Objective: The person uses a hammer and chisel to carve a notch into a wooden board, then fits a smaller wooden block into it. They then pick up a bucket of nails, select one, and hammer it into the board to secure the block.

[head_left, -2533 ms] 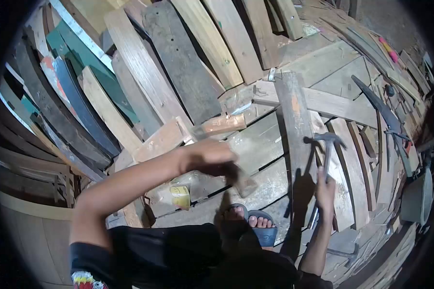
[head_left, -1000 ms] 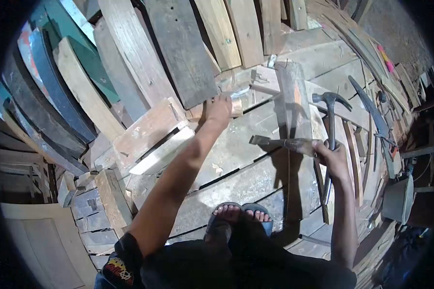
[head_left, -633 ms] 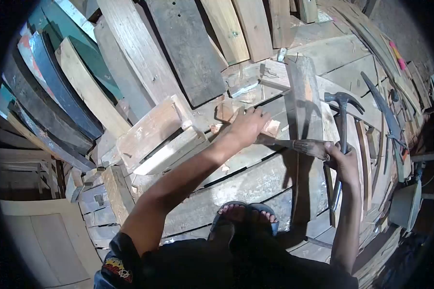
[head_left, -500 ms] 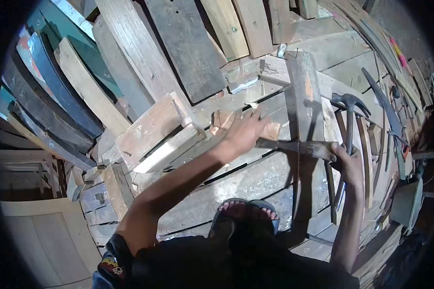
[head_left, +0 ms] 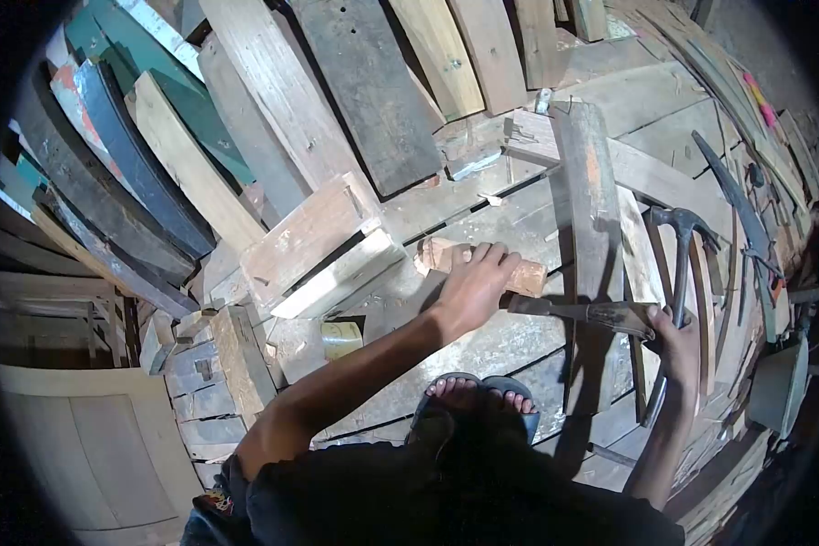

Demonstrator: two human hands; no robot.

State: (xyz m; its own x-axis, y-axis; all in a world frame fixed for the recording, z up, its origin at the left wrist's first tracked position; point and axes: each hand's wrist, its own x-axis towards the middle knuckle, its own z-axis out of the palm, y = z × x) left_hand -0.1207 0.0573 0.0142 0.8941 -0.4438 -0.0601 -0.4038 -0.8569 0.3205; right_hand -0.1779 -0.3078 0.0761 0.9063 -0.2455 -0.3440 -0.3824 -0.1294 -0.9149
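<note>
We are keeping the wooden block (head_left: 529, 279) on the planks (head_left: 400, 371), left hand (head_left: 471, 293) fingers curled over it. Our right hand (head_left: 677, 349) fingers close around chisel (head_left: 617, 318) and hammer (head_left: 682, 259); the next move calls for steadiness.

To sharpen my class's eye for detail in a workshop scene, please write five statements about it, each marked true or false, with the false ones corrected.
1. The left hand is on a short wood block. True.
2. The right hand holds a hammer and nothing else. False: it holds both the hammer and a chisel.
3. The chisel's blade points away from the left hand. False: it points towards it.
4. A saw lies to the right of the hammer in the picture. True.
5. The person's feet are bare. False: they wear open sandals.
</note>
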